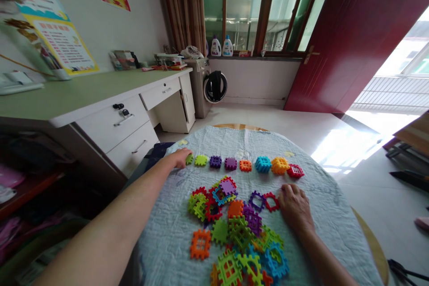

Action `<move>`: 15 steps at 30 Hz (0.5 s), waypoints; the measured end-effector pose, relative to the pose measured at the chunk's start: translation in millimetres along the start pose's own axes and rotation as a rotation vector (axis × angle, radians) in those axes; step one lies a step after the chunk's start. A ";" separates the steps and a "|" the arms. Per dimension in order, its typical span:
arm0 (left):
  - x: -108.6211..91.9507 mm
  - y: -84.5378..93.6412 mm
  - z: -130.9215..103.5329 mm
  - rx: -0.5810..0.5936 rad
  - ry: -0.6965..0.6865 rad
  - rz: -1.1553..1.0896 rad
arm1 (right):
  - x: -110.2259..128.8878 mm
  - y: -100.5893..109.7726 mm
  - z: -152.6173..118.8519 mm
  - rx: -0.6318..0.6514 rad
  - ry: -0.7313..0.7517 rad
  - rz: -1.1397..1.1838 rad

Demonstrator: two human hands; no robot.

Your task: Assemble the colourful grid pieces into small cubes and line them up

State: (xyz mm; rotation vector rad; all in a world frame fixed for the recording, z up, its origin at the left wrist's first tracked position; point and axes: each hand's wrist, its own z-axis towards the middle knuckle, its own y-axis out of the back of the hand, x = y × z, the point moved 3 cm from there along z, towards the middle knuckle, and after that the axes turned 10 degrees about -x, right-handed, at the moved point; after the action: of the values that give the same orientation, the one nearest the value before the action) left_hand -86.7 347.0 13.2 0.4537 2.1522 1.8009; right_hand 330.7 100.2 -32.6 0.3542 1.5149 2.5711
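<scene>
At the left end of a row of stacked tiles, the fingers of my left hand [182, 157] are closed on a green interlocking plastic tile [189, 159]. Rightward along the row come a lime stack [201, 160], a dark purple stack [216, 161], a lighter purple stack [230, 163], an orange stack [245, 166], a blue stack [263, 164], a yellow-orange stack [279, 165] and a red stack [295, 170]. My right hand [295, 205] lies on the cloth, fingers loosely extended and holding nothing, beside a red open-centred tile [271, 202].
A loose pile of mixed tiles [240, 231] covers the near middle of the round table, over a pale blue cloth [330, 223]. Beyond stand a desk [100, 89] at left, a washing machine [201, 85] with its door open, and a red door [335, 40].
</scene>
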 end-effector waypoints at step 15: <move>-8.6 -2.7 -3.3 -0.046 0.048 0.001 | -0.8 -0.3 -0.1 -0.003 0.002 -0.017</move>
State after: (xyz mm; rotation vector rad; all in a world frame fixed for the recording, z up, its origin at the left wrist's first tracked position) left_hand -80.4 339.9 11.3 0.4054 2.1368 1.8763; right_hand 331.4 100.2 -33.0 0.3364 1.5077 2.5616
